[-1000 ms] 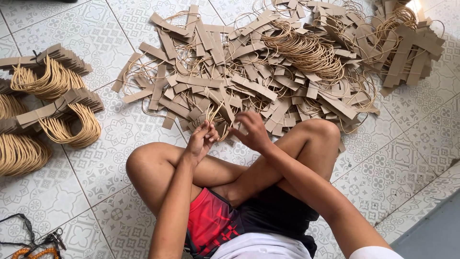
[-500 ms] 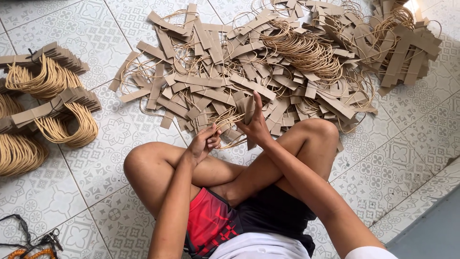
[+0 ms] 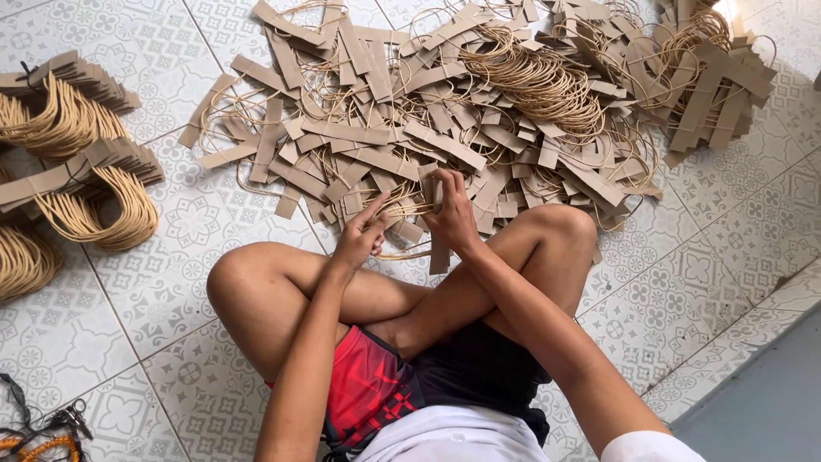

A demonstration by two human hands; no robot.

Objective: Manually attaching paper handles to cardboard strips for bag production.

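On patterned floor tiles (image 3: 180, 222), cardboard strips (image 3: 445, 145), bundled stacks (image 3: 77, 162)

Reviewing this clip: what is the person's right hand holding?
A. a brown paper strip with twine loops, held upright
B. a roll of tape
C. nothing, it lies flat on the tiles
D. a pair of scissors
A: the right hand grips a brown paper strip standing upright over the knees, with twine loops running across to the left hand, in front of the loose pile of strips.

Bundled handles (image 3: 34, 257) cut by left edge; orange item (image 3: 38, 447) cropped.
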